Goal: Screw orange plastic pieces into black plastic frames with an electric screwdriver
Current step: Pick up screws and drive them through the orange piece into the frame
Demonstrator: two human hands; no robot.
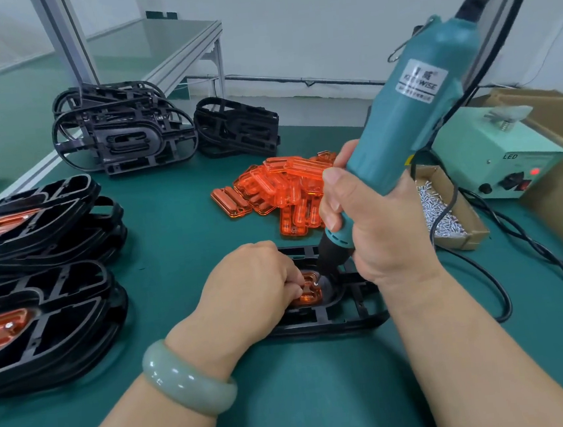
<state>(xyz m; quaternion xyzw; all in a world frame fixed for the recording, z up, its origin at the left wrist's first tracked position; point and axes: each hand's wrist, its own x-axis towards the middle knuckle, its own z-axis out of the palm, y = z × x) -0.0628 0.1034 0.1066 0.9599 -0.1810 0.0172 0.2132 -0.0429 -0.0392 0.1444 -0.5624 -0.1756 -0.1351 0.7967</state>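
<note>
A black plastic frame lies flat on the green mat in front of me, with an orange piece seated in its middle. My left hand rests on the frame, its fingertips pinching at the orange piece beside a small screw. My right hand grips the teal electric screwdriver, tilted, its black tip down at the orange piece's end. A loose pile of orange pieces lies behind the frame.
Frames fitted with orange pieces are stacked at the left. Bare black frames pile at the back. A cardboard tray of screws and a pale green power box stand at the right, with black cables across the mat.
</note>
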